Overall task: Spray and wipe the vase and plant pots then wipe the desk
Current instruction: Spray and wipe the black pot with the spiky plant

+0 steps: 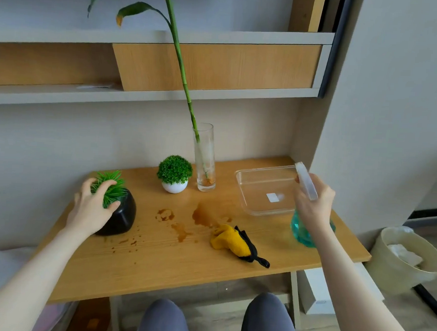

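The person's knees (163, 319) are showing below the surface's (156, 268) near edge. On the surface, the yellow cloth (230, 240) is lying near the middle, beside brown spill stains (184, 226). The left grip (91, 209) is curling over the black plant pot (122, 217) at the left edge. The right grip (311, 203) is wrapping around the teal spray bottle (301, 231) near the right edge. The white plant pot (174, 186) and glass vase (204, 159) are standing by the far edge, beside a clear tray (261, 188).
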